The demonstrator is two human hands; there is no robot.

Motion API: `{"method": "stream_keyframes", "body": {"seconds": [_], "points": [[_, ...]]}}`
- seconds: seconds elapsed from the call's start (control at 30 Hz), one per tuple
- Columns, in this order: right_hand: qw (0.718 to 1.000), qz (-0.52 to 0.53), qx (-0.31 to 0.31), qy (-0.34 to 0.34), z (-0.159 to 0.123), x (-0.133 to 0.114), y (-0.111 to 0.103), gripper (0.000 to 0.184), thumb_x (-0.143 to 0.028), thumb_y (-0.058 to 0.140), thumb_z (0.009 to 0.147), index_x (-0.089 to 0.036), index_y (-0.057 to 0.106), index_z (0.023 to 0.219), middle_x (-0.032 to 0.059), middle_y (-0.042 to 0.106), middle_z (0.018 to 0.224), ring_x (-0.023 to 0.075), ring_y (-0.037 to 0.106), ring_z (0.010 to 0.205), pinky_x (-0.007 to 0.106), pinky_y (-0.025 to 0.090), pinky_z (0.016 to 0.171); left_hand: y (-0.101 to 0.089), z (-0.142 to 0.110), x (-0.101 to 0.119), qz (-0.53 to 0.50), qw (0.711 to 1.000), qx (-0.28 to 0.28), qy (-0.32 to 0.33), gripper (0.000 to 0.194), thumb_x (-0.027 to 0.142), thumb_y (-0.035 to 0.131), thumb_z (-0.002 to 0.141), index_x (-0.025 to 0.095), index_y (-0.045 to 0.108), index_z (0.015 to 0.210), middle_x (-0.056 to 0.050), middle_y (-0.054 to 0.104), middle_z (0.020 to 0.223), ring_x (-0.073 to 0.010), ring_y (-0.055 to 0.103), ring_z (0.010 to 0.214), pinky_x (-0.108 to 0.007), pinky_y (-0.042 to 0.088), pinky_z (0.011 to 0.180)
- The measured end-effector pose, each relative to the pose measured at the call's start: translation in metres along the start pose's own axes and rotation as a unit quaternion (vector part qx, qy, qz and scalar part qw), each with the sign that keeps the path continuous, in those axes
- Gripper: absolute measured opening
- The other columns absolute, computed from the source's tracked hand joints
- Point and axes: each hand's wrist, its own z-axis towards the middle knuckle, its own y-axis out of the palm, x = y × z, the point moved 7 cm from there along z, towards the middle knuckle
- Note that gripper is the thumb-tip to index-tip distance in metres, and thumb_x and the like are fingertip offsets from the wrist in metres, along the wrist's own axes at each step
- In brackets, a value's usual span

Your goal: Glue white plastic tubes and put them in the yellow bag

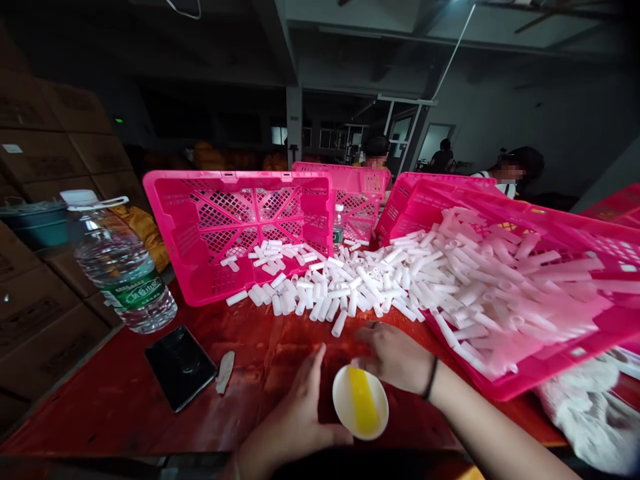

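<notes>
A small round white piece, like a shallow cup, with a yellow band across it (343, 405), is at the table's near edge. On its left is my left hand (299, 407), fingers stretched out and apart from the thumb, whose tip is close to the white rim. My right hand (397, 357) reaches over from the right, at the piece's upper edge. Its fingers curl downward and are blurred, so what they grip, if anything, is unclear. Just beyond the hands lies a pile of short white plastic tubes (339, 324).
A pink crate (167, 233) lies on its side behind the tubes; another tipped pink crate (505, 392) holds many tubes at right. A water bottle (133, 290), phone (181, 368) and pale scrap (225, 372) are at left, a white cloth (590, 413) at right. People sit beyond.
</notes>
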Motion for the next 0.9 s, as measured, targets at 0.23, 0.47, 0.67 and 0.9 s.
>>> {"method": "stream_keyframes", "body": {"seconds": [0.23,0.47,0.67,0.9], "points": [[0.995,0.022,0.041,-0.085,0.063,0.035,0.019,0.040,-0.001,0.048,0.075,-0.016,0.066,0.107,0.0099,0.064,0.106,0.0198,0.061,0.096,0.028,0.045,0.086,-0.179,0.055,-0.079,0.256,0.942,0.211,-0.048,0.045,0.005,0.038,0.079,0.010,0.059,0.118,-0.018,0.057,0.121,-0.0313,0.051,0.118,-0.050,0.035,0.105],[0.989,-0.019,0.005,-0.144,0.071,0.017,0.054,0.025,-0.003,0.052,0.074,-0.016,0.067,0.089,0.0088,0.066,0.091,0.0225,0.062,0.084,0.032,0.047,0.077,-0.207,0.098,-0.097,0.244,0.962,0.114,0.041,0.038,0.009,0.048,0.070,0.024,0.068,0.099,-0.005,0.061,0.103,-0.0230,0.056,0.102,-0.035,0.041,0.097],[0.969,0.167,0.180,0.018,0.007,0.069,0.020,0.012,-0.019,0.051,0.083,-0.017,0.057,0.093,0.0048,0.063,0.078,0.0188,0.060,0.069,0.031,0.049,0.066,-0.210,0.101,-0.072,0.194,0.968,0.144,0.072,0.021,0.019,0.054,0.070,0.021,0.064,0.089,-0.004,0.059,0.097,-0.0229,0.056,0.096,-0.034,0.042,0.094],[0.857,0.440,0.253,0.091,-0.090,0.105,0.040,0.020,-0.034,0.060,0.084,-0.020,0.056,0.097,0.0028,0.062,0.079,0.0145,0.059,0.062,0.026,0.052,0.053,-0.102,0.027,-0.043,-0.024,0.994,0.105,0.026,0.035,0.020,0.048,0.079,0.021,0.047,0.114,-0.004,0.062,0.095,-0.0191,0.063,0.084,-0.031,0.052,0.075]]}}
